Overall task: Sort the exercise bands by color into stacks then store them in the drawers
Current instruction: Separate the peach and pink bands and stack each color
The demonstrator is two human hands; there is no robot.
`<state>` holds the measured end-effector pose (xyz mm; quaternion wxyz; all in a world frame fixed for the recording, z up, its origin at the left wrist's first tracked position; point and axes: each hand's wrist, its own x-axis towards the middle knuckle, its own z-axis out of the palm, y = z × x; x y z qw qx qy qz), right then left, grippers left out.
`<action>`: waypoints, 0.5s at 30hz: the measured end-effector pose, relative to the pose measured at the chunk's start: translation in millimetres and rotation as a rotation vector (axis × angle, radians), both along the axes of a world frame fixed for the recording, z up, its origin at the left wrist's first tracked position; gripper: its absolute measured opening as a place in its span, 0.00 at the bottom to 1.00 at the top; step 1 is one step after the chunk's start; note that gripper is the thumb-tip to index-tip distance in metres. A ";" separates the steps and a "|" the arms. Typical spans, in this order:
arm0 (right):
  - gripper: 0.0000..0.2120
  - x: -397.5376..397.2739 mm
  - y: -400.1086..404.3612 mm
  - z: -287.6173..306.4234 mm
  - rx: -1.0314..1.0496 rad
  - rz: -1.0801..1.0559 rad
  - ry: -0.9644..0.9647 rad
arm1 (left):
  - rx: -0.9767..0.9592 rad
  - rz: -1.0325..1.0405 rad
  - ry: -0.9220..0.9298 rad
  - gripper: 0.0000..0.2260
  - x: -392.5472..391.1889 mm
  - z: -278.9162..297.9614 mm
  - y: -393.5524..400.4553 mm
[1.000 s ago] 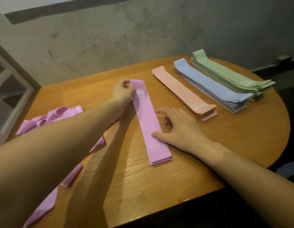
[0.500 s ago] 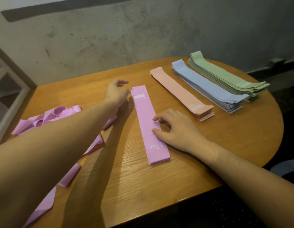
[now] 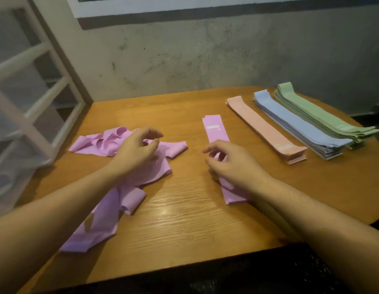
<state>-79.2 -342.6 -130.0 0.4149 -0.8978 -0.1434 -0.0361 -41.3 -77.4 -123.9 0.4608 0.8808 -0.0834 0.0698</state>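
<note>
A flat pink-purple band (image 3: 215, 129) lies straight on the wooden table (image 3: 184, 219), partly hidden under my right hand (image 3: 229, 164). That hand hovers just over it with loosely curled fingers and holds nothing. To the left is a tangled heap of pink-purple bands (image 3: 112, 143). My left hand (image 3: 137, 151) is over the heap, fingers relaxed and spread, gripping nothing. At the right lie three sorted stacks: peach (image 3: 267, 128), blue (image 3: 298, 126) and green (image 3: 324, 115).
A white drawer unit (image 3: 25, 107) with translucent drawers stands at the left beside the table. A grey concrete wall (image 3: 205, 56) runs behind the table. The table's rounded right edge curves past the green stack.
My left hand left the far end of the straight band and moved left over the tangled heap. My right hand lifted its fingers off the band. The head camera turned left.
</note>
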 end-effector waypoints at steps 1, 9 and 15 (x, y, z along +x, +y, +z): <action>0.08 -0.8 10.0 1.6 0.018 0.021 0.009 | 0.032 -0.009 -0.033 0.08 -7.0 -0.2 10.8; 0.10 -9.1 94.5 10.2 -0.032 0.269 -0.018 | 0.210 -0.031 -0.185 0.10 -67.7 -7.8 72.0; 0.16 -14.7 149.3 7.9 -0.047 0.374 -0.072 | 0.022 0.007 -0.135 0.13 -87.7 -29.2 91.5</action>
